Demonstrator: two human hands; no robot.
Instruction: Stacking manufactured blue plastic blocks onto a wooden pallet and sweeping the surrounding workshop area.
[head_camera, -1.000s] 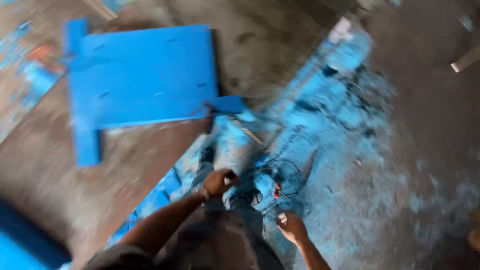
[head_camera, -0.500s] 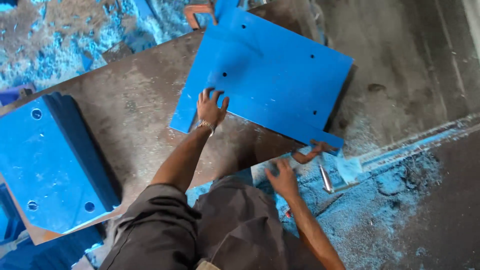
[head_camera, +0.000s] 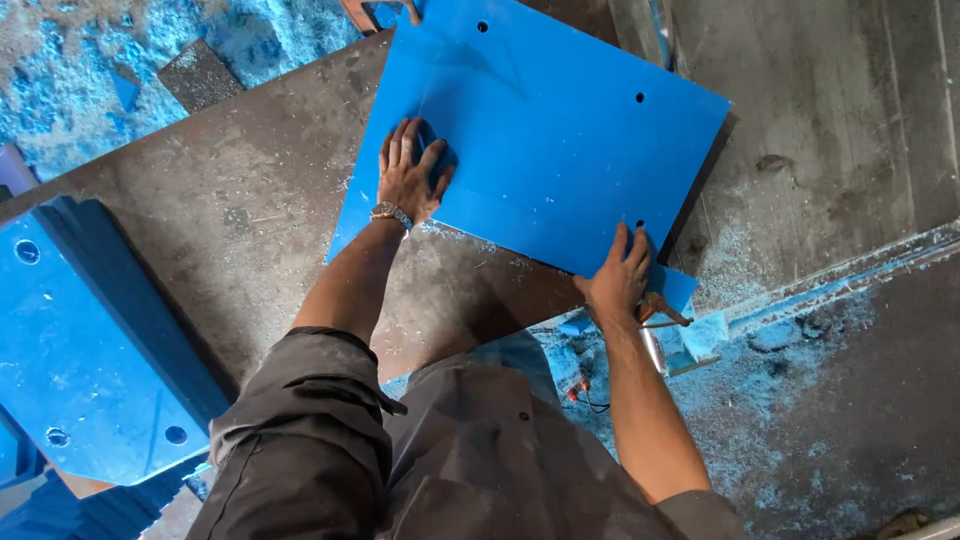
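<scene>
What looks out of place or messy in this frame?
Blue shavings litter the floor at right and upper left. The blue panel lies askew on the brown plate, its right corner overhanging, left hand flat on it, right hand at its edge.

Head camera looks steeply down, close over the workbench (head_camera: 250, 200)

Drilled panel (head_camera: 560, 130) on metal table (head_camera: 230, 210), stacked plates (head_camera: 90, 340) left, shavings (head_camera: 800, 400) right.
</scene>
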